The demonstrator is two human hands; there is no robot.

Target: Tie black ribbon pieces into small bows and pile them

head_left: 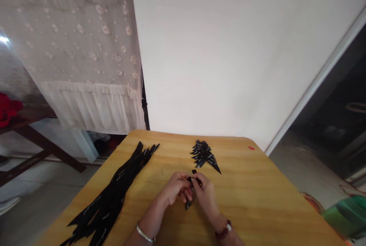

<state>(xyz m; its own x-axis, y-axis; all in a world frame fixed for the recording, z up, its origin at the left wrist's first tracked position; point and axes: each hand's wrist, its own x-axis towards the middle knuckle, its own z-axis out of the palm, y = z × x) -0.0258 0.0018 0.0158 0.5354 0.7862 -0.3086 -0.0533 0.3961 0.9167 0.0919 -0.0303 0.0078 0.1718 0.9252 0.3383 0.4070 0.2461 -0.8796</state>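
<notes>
Black, narrow and apparently cloth-like: found in hand as a thin black strip, held between both sets of fingertips over the middle of a smooth yellow-brown wooden table. Looked very light and limp, likely to bend under the slightest pressure and to spring back little. Seemed hardly fragile, though perhaps a touch slippery. Called for a fingertip grip right at the folded or crossed part rather than at the loose ends, for fear of losing the shape. Showed a short blunt end past the fingers on the far side and a tapering end on the near side; could not tell whether knotted or merely folded.

With the bare left hand, pinched close around the strip, with thumb and forefinger nearly together and the other fingers loosely curled near the tapering end. With the bare right hand, pressed in from the opposite side, with thumb and index tip brought together on the fold and the other fingers mostly hidden.

Saw to the left a long, loose bundle of flat black strips with pale markings, and beyond the hands a small pile of short, pointed black pieces with white markings.
</notes>
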